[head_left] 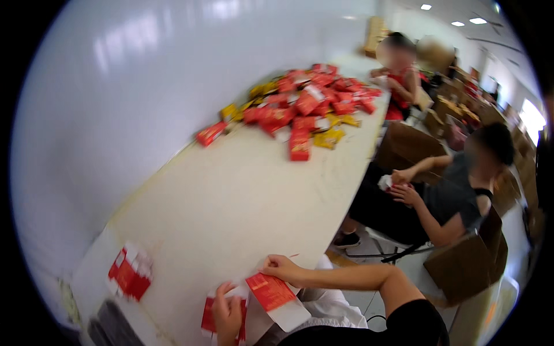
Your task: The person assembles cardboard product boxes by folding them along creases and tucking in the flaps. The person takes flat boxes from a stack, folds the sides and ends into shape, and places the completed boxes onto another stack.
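Note:
My right hand (283, 270) pinches the edge of a flat-looking red carton (270, 292) with a white flap, held over the near table edge. Just to its left, my left hand (227, 314) is closed around another red and white carton (208, 316). The hand covers much of that carton, so its shape is hard to make out. Farther left on the table lies a red paper carton (130, 275) with white flaps standing up.
A heap of red boxes (300, 135) and yellow packets (329, 138) covers the far part of the white table (213, 196), against a pale wall. Two people (456, 190) sit along the right side. Brown cardboard boxes (461, 268) stand on the floor there. A grey object (112, 326) lies near left.

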`<state>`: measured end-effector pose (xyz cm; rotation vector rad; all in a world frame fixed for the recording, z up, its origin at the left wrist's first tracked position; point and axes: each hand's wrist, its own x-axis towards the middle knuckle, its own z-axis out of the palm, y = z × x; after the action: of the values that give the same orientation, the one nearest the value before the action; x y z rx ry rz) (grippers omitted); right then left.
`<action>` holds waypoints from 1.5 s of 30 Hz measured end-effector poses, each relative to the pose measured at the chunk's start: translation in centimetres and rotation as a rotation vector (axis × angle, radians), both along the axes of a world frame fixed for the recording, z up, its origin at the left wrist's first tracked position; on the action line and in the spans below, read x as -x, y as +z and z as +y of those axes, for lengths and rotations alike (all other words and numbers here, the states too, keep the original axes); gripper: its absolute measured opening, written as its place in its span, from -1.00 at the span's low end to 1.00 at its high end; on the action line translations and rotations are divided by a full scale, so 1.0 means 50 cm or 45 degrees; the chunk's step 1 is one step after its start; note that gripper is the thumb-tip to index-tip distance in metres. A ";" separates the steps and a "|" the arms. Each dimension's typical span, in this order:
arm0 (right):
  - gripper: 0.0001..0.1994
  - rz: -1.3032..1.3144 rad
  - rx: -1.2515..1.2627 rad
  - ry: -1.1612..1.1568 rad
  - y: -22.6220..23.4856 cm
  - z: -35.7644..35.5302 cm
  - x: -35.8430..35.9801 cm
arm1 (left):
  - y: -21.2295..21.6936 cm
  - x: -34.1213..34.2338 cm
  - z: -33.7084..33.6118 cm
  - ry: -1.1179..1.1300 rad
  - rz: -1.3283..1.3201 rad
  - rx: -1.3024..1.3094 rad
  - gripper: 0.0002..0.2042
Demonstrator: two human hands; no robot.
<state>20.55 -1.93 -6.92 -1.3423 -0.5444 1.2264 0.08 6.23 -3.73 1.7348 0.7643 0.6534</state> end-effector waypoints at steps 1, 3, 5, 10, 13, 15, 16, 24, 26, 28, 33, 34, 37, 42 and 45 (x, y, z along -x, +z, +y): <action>-0.83 -0.124 0.087 -0.040 0.014 0.039 -0.038 | -0.026 0.029 0.015 0.047 -0.017 -0.104 -0.47; -0.82 -0.197 0.099 -0.271 0.077 0.122 -0.171 | 0.000 0.077 0.018 0.008 0.430 -0.277 -0.10; -0.62 -0.065 -0.521 -0.651 0.112 0.202 -0.401 | -0.010 0.086 0.012 -0.129 0.654 -0.696 -0.06; -0.30 0.131 -0.176 -0.804 0.304 0.203 -0.513 | 0.038 0.063 -0.035 -0.057 1.169 -0.889 0.04; -0.46 -0.124 -0.086 -0.512 0.226 0.181 -0.488 | -0.003 0.076 -0.014 0.064 0.956 -0.677 0.04; -0.61 -0.089 -0.023 -0.393 0.155 0.158 -0.442 | -0.034 0.085 0.007 0.038 0.909 -0.786 0.03; -0.61 -0.084 -0.002 -0.293 0.123 0.138 -0.419 | -0.030 0.085 0.010 0.017 0.923 -0.812 0.03; -0.63 -0.192 -0.041 0.245 0.039 0.025 -0.174 | 0.058 0.068 -0.030 0.127 0.938 -0.960 0.00; -0.56 -0.316 -0.172 0.431 0.043 0.005 -0.096 | 0.084 0.058 -0.039 0.138 0.782 -1.043 0.00; -0.59 -0.608 -0.464 0.474 0.068 -0.010 -0.019 | 0.102 0.047 -0.054 0.075 0.650 -1.130 0.01; -0.82 -0.284 -0.450 0.507 0.124 -0.028 0.040 | 0.127 0.024 -0.093 0.031 0.602 -1.187 0.03; -0.83 -0.314 -0.444 0.524 0.134 -0.038 0.044 | 0.120 0.022 -0.095 0.044 0.645 -1.166 0.03; -0.83 -0.419 -0.452 0.453 0.138 -0.058 0.044 | 0.097 0.013 -0.100 0.114 0.614 -1.079 0.04; -0.73 -0.491 -0.319 0.412 0.163 -0.072 0.043 | 0.112 -0.004 -0.093 0.200 0.506 -1.235 -0.23; -0.71 -0.213 -0.074 0.284 0.172 -0.076 0.038 | 0.102 -0.002 -0.085 0.106 0.468 -1.150 -0.13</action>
<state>18.63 -5.73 1.68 -1.3689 -0.8612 1.2732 0.17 1.98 1.35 2.7125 0.8579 0.8158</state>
